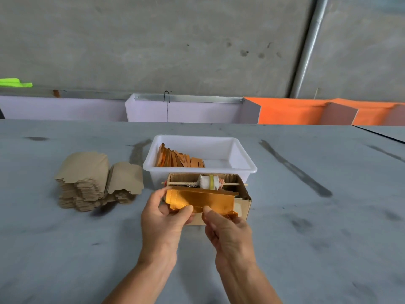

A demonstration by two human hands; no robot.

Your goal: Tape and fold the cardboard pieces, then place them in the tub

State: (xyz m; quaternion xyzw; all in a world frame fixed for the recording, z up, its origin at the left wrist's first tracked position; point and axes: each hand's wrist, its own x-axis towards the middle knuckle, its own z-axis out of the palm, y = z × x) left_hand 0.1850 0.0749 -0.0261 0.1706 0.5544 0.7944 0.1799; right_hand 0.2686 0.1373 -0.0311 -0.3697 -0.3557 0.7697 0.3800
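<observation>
A shiny orange-gold cardboard piece [199, 199] is held just above a small brown cardboard box [244, 204]. My left hand [163, 220] grips its left end, thumb on the lower edge. My right hand [228, 232] pinches the lower edge near the middle. Across the box's top lies a wooden stick carrying a white tape roll [209, 182]. Behind the box stands the white plastic tub [243, 163], with several folded gold pieces [179, 160] leaning in its left part. Two stacks of flat brown cardboard pieces [94, 181] lie to the left.
The grey table [306, 227] carries dark smears and stretches wide on both sides. White and orange panels [291, 110] stand along its far edge before a concrete wall. A seam in the tabletop runs at the far right.
</observation>
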